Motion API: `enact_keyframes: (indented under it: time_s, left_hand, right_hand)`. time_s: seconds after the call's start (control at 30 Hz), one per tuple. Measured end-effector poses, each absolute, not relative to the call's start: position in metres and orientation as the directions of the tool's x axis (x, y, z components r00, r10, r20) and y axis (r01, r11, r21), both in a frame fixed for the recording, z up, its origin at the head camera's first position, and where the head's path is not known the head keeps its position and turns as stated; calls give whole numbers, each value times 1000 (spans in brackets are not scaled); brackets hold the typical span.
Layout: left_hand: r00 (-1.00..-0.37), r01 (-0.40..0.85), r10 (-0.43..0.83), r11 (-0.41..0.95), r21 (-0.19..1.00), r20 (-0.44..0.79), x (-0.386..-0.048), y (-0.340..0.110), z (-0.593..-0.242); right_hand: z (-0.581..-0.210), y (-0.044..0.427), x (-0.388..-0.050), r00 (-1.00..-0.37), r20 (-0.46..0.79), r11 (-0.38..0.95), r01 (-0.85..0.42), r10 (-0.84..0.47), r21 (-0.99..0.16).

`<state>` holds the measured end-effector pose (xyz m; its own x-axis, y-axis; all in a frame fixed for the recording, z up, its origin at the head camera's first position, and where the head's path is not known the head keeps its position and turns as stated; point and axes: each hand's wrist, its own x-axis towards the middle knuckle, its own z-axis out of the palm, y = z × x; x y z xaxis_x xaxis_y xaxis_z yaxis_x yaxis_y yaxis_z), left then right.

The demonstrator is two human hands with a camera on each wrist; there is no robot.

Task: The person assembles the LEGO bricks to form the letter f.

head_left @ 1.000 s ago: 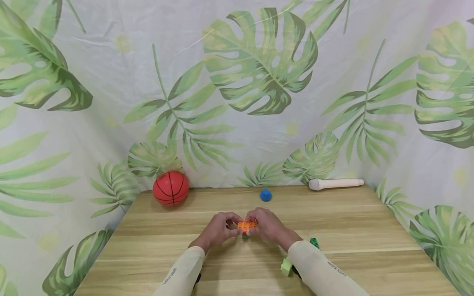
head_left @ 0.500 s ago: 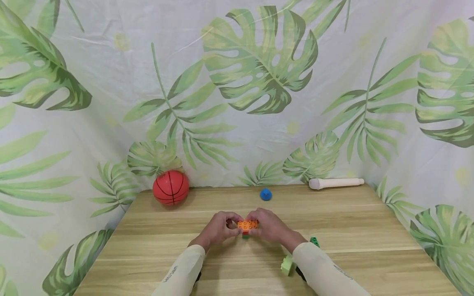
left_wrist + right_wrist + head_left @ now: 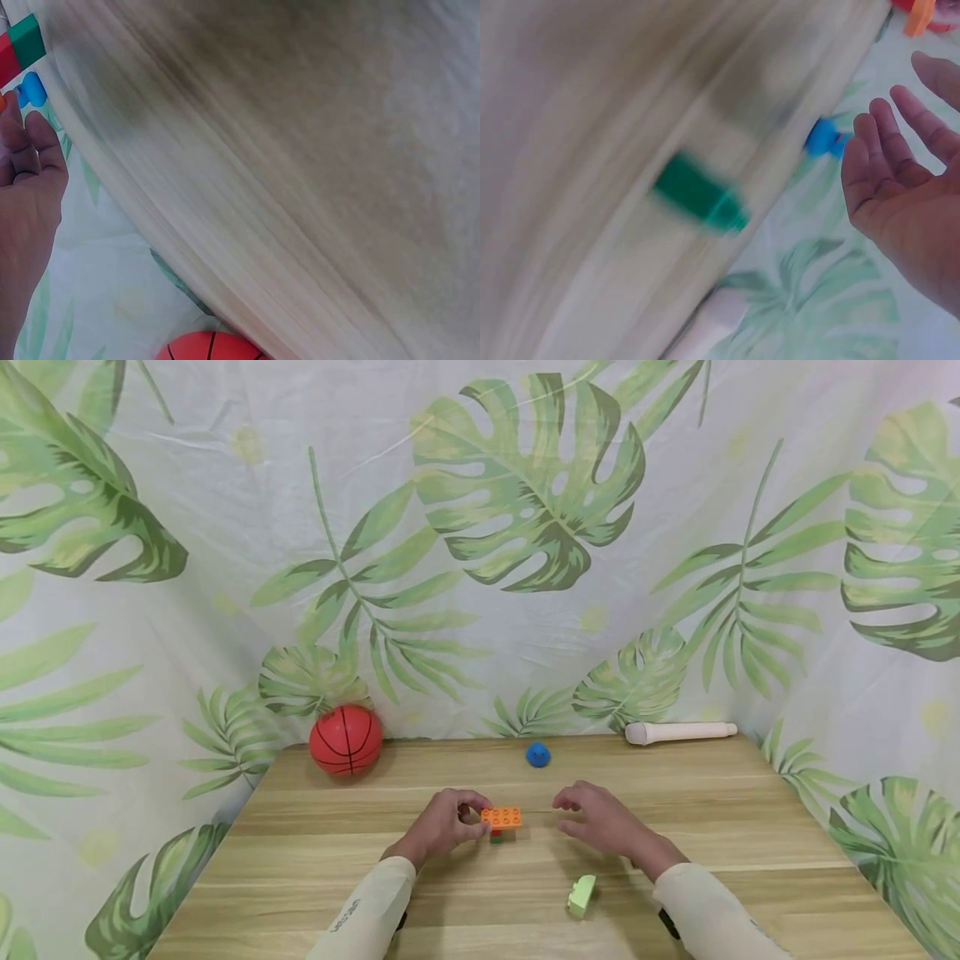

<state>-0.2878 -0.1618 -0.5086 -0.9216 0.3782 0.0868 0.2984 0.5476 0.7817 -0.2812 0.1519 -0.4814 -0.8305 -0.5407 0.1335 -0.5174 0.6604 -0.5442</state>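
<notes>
Between thumb and fingers, my left hand (image 3: 444,824) pinches the left end of an orange toy brick (image 3: 501,817) with studs on top. Beneath the orange brick are a red brick (image 3: 7,58) and a green brick (image 3: 28,41), stacked together. My right hand (image 3: 598,818) hovers to the right of the stack, apart from it, fingers loosely bent and holding nothing. Nearer the person lies a light green curved brick (image 3: 581,896). A loose dark green brick (image 3: 697,191), blurred in the right wrist view, is hidden by the right forearm in the head view.
On the wooden table (image 3: 315,860), a red toy basketball (image 3: 346,741) sits at the back left. A small blue toy (image 3: 537,755) stands at the back middle. A pale toy microphone (image 3: 681,732) lies along the back right edge, before a leaf-print cloth (image 3: 525,643).
My right hand has let go of the orange brick and moved right, its forearm now covering the loose dark green brick. The left hand stays on the orange brick.
</notes>
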Motion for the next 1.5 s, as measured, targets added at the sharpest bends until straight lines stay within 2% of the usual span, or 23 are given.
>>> enact_keyframes:
  time_s: [0.3, 0.6, 1.23, 1.5]
  left_hand:
    - [-925, 287, 371, 544, 788, 81, -287, -163, -508]
    - [-928, 274, 366, 551, 789, 67, -287, -163, -506]
    - [-928, 281, 366, 555, 783, 73, -289, -163, -506]
    - [-922, 295, 379, 556, 777, 79, -289, -162, -509]
  right_hand:
    - [-486, 216, -266, -817, 96, 636, -510, -568, -579]
    - [-499, 251, -258, -813, 42, 617, -473, -581, -629]
    - [-505, 262, -257, -809, 82, 576, -482, -583, -660]
    - [-506, 256, -259, -824, 44, 551, -416, -564, -724]
